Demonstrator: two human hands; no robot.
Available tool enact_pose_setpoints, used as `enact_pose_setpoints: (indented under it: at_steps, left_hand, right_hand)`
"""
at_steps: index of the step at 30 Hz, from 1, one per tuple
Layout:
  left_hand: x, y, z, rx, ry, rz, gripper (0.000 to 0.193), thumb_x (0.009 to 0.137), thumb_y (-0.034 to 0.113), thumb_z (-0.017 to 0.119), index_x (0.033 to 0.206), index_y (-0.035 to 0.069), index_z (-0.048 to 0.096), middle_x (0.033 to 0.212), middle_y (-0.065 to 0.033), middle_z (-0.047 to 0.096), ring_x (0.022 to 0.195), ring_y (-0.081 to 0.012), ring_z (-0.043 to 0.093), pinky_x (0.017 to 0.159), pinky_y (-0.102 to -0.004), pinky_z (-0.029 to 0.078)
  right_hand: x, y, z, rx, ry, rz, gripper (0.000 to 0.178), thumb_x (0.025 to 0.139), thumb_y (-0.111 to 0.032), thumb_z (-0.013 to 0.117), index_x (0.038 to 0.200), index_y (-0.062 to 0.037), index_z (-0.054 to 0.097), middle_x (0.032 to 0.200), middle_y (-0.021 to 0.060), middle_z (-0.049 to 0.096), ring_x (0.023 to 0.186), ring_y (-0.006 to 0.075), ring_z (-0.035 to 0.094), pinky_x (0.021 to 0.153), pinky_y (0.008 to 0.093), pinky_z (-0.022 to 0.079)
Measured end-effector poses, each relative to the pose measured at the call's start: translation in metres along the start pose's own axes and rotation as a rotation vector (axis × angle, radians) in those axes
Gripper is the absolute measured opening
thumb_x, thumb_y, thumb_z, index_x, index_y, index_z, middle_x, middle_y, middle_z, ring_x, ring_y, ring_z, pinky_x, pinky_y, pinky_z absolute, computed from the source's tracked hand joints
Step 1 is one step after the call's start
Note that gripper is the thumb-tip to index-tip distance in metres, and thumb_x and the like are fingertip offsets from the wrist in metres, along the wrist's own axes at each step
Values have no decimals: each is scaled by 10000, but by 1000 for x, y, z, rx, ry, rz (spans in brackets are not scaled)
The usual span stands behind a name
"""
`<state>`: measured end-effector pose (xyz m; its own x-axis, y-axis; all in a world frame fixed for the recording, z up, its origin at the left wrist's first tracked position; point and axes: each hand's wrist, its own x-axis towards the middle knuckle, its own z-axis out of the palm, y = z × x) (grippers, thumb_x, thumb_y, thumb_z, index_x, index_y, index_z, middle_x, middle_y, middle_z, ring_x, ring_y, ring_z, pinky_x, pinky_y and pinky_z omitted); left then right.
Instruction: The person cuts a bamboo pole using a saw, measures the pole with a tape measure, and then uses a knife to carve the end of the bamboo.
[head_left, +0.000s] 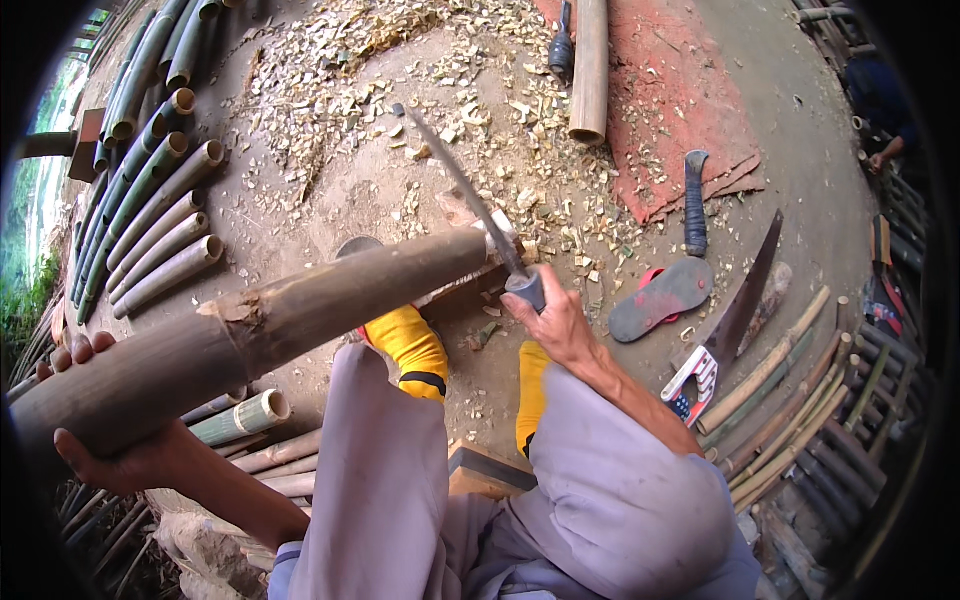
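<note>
A thick brown bamboo pole (330,298) slants up from the lower left toward the middle. My left hand (110,440) is wrapped round its near end, palm below and fingertips showing over the far side. My right hand (550,310) grips the short grey handle of a long-bladed knife (462,185). The blade points up and to the left, crossing just past the pole's far end; whether it touches the bamboo I cannot tell. Beneath that end lies a wooden block (460,295), partly hidden by the pole.
Pale bamboo chips (400,60) litter the ground ahead. Green bamboo poles (160,190) are stacked at left. To the right lie a handsaw (735,320), a sandal (660,300), a black-wrapped tool (696,200) and a red mat (660,110). Another person's hand (885,153) shows far right.
</note>
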<state>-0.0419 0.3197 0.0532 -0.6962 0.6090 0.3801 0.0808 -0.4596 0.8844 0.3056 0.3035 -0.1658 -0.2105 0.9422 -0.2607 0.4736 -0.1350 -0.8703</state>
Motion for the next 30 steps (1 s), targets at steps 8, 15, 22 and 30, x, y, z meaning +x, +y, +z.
enact_pose_setpoints:
  at_steps: [8, 15, 22, 30]
  left_hand:
    - [9, 2, -26, -194, -184, -10, 721, 630, 331, 669, 1173, -24, 356, 985, -148, 396, 952, -270, 428, 903, -428, 380]
    - [20, 1, -49, -417, -390, -51, 775, 536, 293, 765, 1135, 21, 356, 944, -94, 418, 893, -213, 441, 870, -374, 376]
    - [15, 2, -37, -429, -434, -15, 805, 492, 288, 814, 1107, 43, 355, 937, -63, 427, 867, -187, 447, 851, -362, 367]
    - [12, 6, -25, -363, -377, 16, 823, 483, 302, 817, 1109, 44, 348, 938, -58, 422, 862, -186, 445, 845, -360, 363]
  right_hand:
    - [19, 17, 20, -14, 3, 139, 427, 870, -361, 618, 1016, 10, 465, 732, 197, 647, 718, 318, 680, 538, 364, 521]
    - [4, -36, -5, 91, 158, -165, 465, 865, -385, 619, 1045, 16, 467, 749, 164, 655, 743, 305, 681, 590, 375, 514]
    - [13, 5, 8, -75, -22, 33, 430, 855, -366, 640, 976, 9, 467, 720, 150, 635, 700, 237, 667, 563, 353, 496]
    - [3, -17, 2, -57, 315, -411, 435, 854, -368, 635, 977, 17, 473, 688, 153, 635, 634, 282, 669, 510, 352, 528]
